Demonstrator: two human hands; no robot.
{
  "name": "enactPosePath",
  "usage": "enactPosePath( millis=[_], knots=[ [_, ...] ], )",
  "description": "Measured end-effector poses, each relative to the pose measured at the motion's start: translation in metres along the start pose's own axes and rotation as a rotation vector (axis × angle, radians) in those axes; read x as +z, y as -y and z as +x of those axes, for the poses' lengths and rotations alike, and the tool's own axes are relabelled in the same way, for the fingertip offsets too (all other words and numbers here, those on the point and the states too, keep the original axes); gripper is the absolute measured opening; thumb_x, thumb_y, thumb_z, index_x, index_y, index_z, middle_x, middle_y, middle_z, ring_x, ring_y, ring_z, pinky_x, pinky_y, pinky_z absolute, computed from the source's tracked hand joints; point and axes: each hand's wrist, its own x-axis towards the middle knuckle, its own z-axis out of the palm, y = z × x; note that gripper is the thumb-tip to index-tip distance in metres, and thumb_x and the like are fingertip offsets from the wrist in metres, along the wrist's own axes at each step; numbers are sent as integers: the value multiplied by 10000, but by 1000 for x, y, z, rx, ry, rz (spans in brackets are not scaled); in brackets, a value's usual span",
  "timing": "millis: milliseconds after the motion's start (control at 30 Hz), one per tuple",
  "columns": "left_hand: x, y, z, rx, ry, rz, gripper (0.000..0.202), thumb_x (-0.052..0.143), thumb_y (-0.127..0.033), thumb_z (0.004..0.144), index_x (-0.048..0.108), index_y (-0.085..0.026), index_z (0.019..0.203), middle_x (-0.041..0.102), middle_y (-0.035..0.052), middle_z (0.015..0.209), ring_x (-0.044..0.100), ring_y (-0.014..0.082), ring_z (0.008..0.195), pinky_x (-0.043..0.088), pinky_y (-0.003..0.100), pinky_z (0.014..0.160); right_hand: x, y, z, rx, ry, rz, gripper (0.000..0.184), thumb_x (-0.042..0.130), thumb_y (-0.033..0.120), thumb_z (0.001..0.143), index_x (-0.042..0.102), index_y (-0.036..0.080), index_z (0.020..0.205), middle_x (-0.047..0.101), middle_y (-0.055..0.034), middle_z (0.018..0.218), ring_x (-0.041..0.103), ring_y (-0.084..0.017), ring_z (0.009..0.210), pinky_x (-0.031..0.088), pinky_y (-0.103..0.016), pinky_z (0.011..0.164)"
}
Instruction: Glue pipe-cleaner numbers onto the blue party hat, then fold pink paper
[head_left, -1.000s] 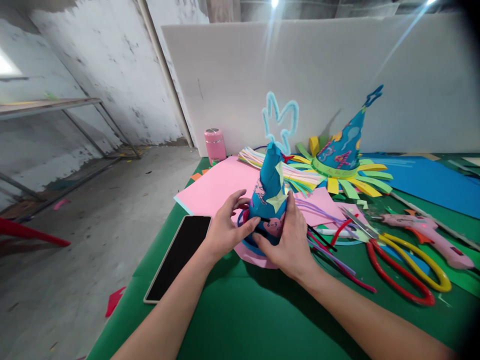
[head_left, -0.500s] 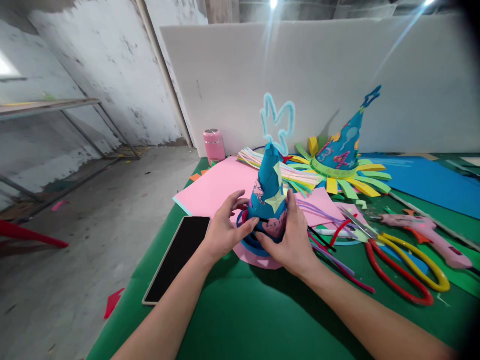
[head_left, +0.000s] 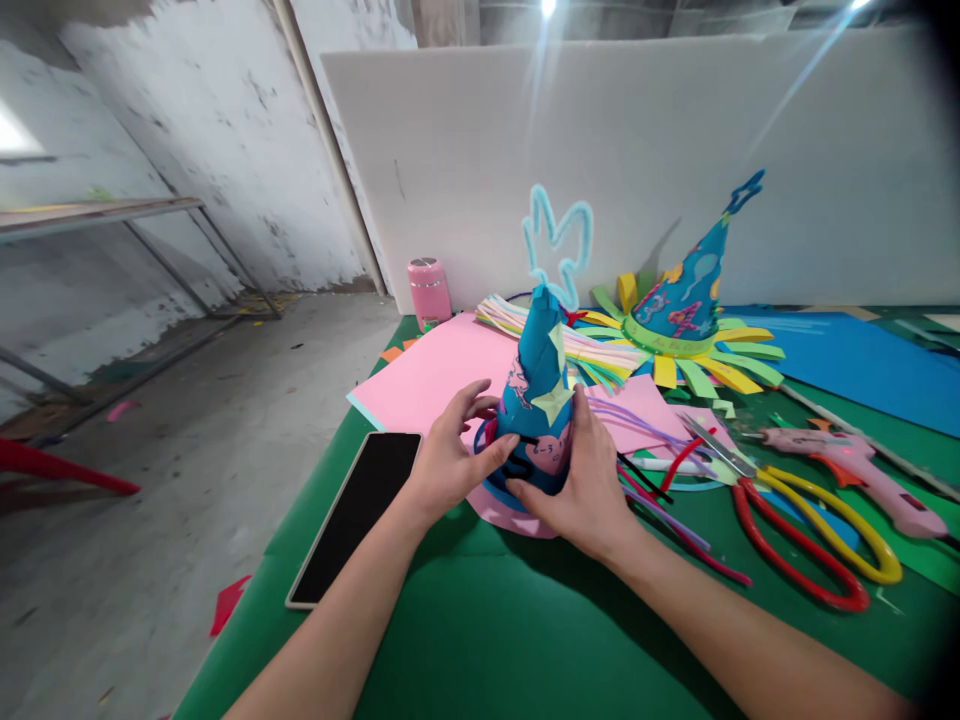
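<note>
Clasping a blue cone party hat (head_left: pixel 534 355) between left grip (head_left: pixel 448 462) and right grip (head_left: pixel 591 485), smartphone (head_left: pixel 358 515) just leftward, scissors (head_left: pixel 748 474) farther right.

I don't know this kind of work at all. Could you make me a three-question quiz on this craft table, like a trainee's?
1. True or false: the right hand alone touches the star-decorated blue hat.

2. Which lies beside the left forearm?
A) scissors
B) phone
C) glue gun

3. Fill in: the other hat has brim strips in yellow and ____.

Key: 1. False; the left hand touches it too. 2. B. 3. Green.
</note>
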Motion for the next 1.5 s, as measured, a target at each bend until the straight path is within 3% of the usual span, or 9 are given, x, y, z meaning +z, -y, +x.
enactPosePath(
  millis=[567,767,1067,1500],
  knots=[
    [1,-1,0,-21,-6,-25,585,628,-327,697,370,-225,1212,558,87,1094,509,219,989,371,380,842,12,7,0,24,-107,-99,1054,591,534,586,23,103,1363,359,-196,1278,356,-368,1140,314,-545,869],
    [1,-1,0,8,-4,-20,579,626,-318,703,365,-220,1211,557,86,1086,512,207,977,370,372,853,15,7,-1,50,-100,-100,1034,603,462,584,30,96,1362,372,-198,1257,352,-366,1143,313,-548,875],
    [-1,-3,-1,-18,13,50,575,608,-337,721,343,-217,1216,561,89,1117,515,202,989,356,345,829,5,4,-1,-5,-28,-44,979,578,508,646,46,111,1365,337,-191,1293,337,-344,1166,298,-540,907],
    [0,-5,0,-21,14,62,573,596,-344,726,332,-204,1216,554,90,1118,515,194,985,355,331,827,8,2,1,-4,-71,-5,905,573,447,674,91,113,1363,352,-176,1290,345,-327,1163,308,-521,909]
  ],
)
